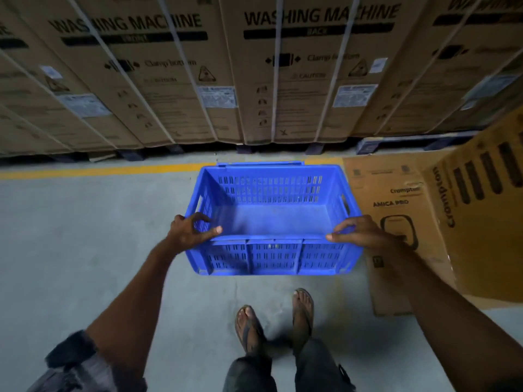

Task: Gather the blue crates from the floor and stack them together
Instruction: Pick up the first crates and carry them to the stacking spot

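Head view, looking straight down my arms. My left hand [192,232] is on the near left corner of the blue perforated plastic crate [273,256]: fingers curled over the rim, thumb lying along the near edge, clamped on. My right hand [358,232] mirrors it at the near right corner, thumb on the rim and fingers wrapped round the outside, gripping as well. So the crate sits between my two sets of fingers, open side up with nothing inside it. I cannot tell whether its base is touching the grey concrete floor [70,236] or just above it. Beyond my fingers, past the crate's far wall, a yellow painted line [99,169] crosses the floor. Further out stands a row of tall brown strapped cartons printed WASHING MACHINE [305,80]. Just outside my right fingers a brown Crompton cardboard carton [396,199] stands close beside the crate. Nearer to me than my fingers are my sandalled feet [302,306], on the floor.
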{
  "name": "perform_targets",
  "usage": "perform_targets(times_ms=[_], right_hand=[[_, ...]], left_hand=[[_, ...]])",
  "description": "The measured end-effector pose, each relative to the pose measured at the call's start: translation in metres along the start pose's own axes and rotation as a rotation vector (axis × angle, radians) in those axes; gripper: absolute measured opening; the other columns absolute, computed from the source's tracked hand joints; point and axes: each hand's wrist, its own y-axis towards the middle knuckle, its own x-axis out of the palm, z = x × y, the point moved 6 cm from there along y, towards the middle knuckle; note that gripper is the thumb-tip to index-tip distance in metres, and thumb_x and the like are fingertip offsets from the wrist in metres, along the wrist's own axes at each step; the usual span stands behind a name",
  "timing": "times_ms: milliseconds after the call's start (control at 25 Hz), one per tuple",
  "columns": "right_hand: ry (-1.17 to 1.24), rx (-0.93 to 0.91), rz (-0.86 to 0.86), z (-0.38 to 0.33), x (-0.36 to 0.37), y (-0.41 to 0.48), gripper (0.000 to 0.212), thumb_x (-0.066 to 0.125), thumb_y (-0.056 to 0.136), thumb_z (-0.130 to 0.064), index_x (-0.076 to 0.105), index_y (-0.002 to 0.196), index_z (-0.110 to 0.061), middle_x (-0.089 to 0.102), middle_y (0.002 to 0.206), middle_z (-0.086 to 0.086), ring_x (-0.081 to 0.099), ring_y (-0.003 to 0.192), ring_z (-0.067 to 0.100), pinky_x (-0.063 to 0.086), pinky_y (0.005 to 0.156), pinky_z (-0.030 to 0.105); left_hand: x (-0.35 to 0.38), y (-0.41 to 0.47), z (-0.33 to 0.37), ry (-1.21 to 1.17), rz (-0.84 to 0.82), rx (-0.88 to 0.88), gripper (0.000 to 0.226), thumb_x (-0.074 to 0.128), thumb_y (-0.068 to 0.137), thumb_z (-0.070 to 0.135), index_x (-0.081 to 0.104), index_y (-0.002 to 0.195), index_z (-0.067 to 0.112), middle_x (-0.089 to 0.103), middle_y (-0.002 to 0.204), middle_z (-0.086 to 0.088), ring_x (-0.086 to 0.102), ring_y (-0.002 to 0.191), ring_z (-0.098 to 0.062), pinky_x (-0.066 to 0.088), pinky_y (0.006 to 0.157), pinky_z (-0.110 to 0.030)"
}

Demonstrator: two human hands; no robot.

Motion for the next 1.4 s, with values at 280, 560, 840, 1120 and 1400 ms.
perform_targets(times_ms=[280, 560, 840, 1120, 1400], right_hand=[[-0.178, -0.118, 0.368, -0.018, 0.007, 0.135, 0.052, 0.098, 0.052, -0.037, 0.077, 0.093, -0.014, 0.055, 0.125, 0.021, 0.061, 0.110, 0.041, 0.053, 0.097, 0.046], [-0.594, -0.358, 0.608, -0.039, 0.053, 0.235, 0.033, 0.076, 0.071, -0.042, 0.075, 0.098, -0.022, 0.050, 0.142, 0.004, 0.039, 0.134, 0.034, 0.022, 0.113, 0.058], [-0.732, -0.432, 0.611, -0.002, 0.109, 0.312, 0.030, 0.052, 0.075, -0.025, 0.064, 0.101, -0.014, 0.069, 0.093, 0.013, 0.063, 0.093, 0.034, 0.017, 0.114, 0.042], [-0.804, -0.371, 0.489, 0.023, 0.164, 0.322, 0.029, 0.064, 0.069, -0.005, 0.062, 0.097, -0.013, 0.067, 0.088, 0.015, 0.061, 0.090, 0.037, 0.042, 0.097, 0.045], [-0.780, -0.558, 0.491, -0.035, 0.161, 0.323, 0.022, 0.065, 0.082, -0.008, 0.062, 0.103, -0.013, 0.067, 0.093, 0.018, 0.063, 0.090, 0.042, 0.048, 0.071, 0.043]], left_hand=[[0.031, 0.119, -0.002, 0.191, 0.136, 0.036, 0.052, 0.092, 0.062, 0.047, 0.076, 0.100, 0.017, 0.052, 0.123, -0.027, 0.049, 0.120, -0.047, 0.048, 0.098, -0.048], [0.062, 0.203, 0.018, 0.604, 0.527, 0.167, 0.035, 0.068, 0.076, 0.005, 0.063, 0.110, 0.010, 0.048, 0.132, -0.013, 0.047, 0.114, -0.035, 0.039, 0.084, -0.049], [0.127, 0.277, -0.002, 0.618, 0.546, 0.204, 0.026, 0.062, 0.075, 0.001, 0.058, 0.097, 0.016, 0.062, 0.095, -0.008, 0.056, 0.093, -0.035, 0.035, 0.079, -0.043], [0.191, 0.283, -0.032, 0.641, 0.488, 0.258, 0.033, 0.059, 0.072, 0.002, 0.059, 0.103, 0.015, 0.067, 0.092, -0.010, 0.058, 0.090, -0.036, 0.040, 0.085, -0.045], [0.157, 0.295, -0.009, 0.592, 0.458, 0.426, 0.025, 0.062, 0.077, 0.009, 0.058, 0.102, 0.012, 0.067, 0.093, -0.019, 0.063, 0.089, -0.042, 0.043, 0.074, -0.045]])
